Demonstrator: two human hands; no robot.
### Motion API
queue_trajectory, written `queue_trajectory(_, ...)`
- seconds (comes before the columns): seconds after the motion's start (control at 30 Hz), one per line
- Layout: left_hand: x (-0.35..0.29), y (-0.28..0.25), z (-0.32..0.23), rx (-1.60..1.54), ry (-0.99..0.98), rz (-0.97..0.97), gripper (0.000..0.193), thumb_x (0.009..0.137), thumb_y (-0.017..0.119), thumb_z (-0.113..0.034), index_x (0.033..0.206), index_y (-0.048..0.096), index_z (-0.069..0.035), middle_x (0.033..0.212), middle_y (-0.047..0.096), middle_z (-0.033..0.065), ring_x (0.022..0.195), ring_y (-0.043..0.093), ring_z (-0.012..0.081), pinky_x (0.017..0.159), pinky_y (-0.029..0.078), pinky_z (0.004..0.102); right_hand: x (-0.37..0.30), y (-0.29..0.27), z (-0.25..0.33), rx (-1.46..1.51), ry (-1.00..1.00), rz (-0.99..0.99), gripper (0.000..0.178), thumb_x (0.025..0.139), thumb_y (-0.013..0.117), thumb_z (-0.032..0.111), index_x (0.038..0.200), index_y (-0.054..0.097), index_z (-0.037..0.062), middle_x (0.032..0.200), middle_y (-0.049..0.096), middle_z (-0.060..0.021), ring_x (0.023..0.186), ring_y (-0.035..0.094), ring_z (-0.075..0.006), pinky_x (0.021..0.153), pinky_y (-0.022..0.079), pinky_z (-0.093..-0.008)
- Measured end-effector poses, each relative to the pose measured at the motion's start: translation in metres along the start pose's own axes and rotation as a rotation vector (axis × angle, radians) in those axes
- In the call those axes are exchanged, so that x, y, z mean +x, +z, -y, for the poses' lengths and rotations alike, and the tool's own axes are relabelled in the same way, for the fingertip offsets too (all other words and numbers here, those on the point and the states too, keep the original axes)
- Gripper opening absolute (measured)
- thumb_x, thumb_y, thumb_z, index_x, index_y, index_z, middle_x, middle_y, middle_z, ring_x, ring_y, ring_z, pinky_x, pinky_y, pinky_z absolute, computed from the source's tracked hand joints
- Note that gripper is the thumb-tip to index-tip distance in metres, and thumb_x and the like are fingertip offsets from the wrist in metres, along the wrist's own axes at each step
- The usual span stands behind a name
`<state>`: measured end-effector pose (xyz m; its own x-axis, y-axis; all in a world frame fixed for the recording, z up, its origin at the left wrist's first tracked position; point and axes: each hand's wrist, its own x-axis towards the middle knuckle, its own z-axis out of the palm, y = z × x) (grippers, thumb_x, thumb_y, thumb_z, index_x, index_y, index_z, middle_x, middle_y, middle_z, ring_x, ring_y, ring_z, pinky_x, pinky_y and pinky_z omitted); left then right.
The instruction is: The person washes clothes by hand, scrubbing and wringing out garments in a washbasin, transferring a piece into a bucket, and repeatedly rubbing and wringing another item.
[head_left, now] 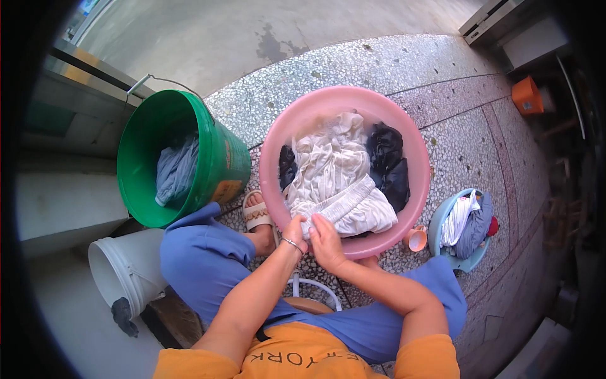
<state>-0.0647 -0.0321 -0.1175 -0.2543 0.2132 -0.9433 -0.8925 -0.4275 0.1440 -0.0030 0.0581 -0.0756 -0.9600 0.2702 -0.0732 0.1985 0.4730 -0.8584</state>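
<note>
Both hands are down at the near edge of the big pink basin (270,172), around the middle of the frame, right next to each other. The left hand (295,234), with a silver-looking bracelet (292,244) on the wrist, is curled closed on the lower left corner of a pale garment (334,161). The right hand (327,243) is closed on the same edge, thumb lying along the top; can't tell how hard either one is squeezing. The garment itself is wet and crumpled, filling the middle of the basin with its gathered waistband toward the hands, and there's dark fabric (386,151) bunched just to its right. Over at upper left there's a green bucket (228,158) on its side-ish tilt with grayish-blue cloth (177,169) inside, and at right a small light-blue basin (434,232) piled with laundry (475,228).
</note>
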Motion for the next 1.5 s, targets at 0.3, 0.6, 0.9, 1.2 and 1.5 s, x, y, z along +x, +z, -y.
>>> queue_trajectory(0.3,0.001,0.015,0.012,-0.033,0.068,0.169,0.031,0.075,0.048,-0.012,0.102,0.051,0.003,0.093,0.060,0.0143,0.089,0.059,0.0298,0.086,0.045,0.0402,0.036,-0.016,-0.071,-0.430,0.182,0.254,0.043,0.091,0.035,0.025,0.130,0.038,0.0061,0.136,0.033,-0.0176,0.129,0.026,-0.0295,0.103,0.019,-0.0479)
queue_trajectory(0.6,-0.043,0.047,-0.040,0.460,0.776,0.294,0.027,0.077,0.043,-0.011,0.089,0.061,0.006,0.084,0.063,0.0074,0.076,0.055,0.0158,0.071,0.042,0.0269,0.088,-0.142,-0.014,-0.692,-0.150,0.423,0.035,0.060,0.062,0.013,0.095,0.061,0.0121,0.120,0.052,-0.0092,0.121,0.039,-0.0252,0.095,0.031,-0.0422)
queue_trajectory(0.9,-0.104,0.107,-0.070,0.706,0.933,0.407,0.031,0.089,0.045,-0.023,0.095,0.061,0.003,0.081,0.062,0.0079,0.073,0.054,0.0135,0.067,0.043,0.0270,0.069,-0.137,0.101,0.718,-0.014,-0.204,0.011,0.069,0.046,0.002,0.078,0.051,0.0046,0.073,0.052,-0.0020,0.061,0.044,-0.0065,0.053,0.038,-0.0215)
queue_trajectory(1.2,-0.088,0.109,-0.054,0.274,-0.056,0.853,0.025,0.085,0.049,-0.027,0.078,0.059,-0.005,0.072,0.060,0.0088,0.067,0.058,0.0202,0.061,0.049,0.0355,0.093,-0.103,0.107,-0.339,0.032,-0.500,0.034,0.082,0.054,0.036,0.063,0.057,0.0073,0.064,0.058,-0.0166,0.059,0.057,-0.0346,0.053,0.045,-0.0422)
queue_trajectory(1.5,-0.030,0.113,-0.060,0.576,0.508,0.423,0.041,0.087,0.042,-0.038,0.068,0.058,-0.005,0.066,0.056,0.0070,0.058,0.050,0.0153,0.051,0.041,0.0329,0.061,-0.066,0.149,-0.239,-0.296,-0.451,0.031,0.083,0.056,0.027,0.062,0.056,0.0044,0.059,0.052,-0.0181,0.052,0.053,-0.0353,0.048,0.041,-0.0407)
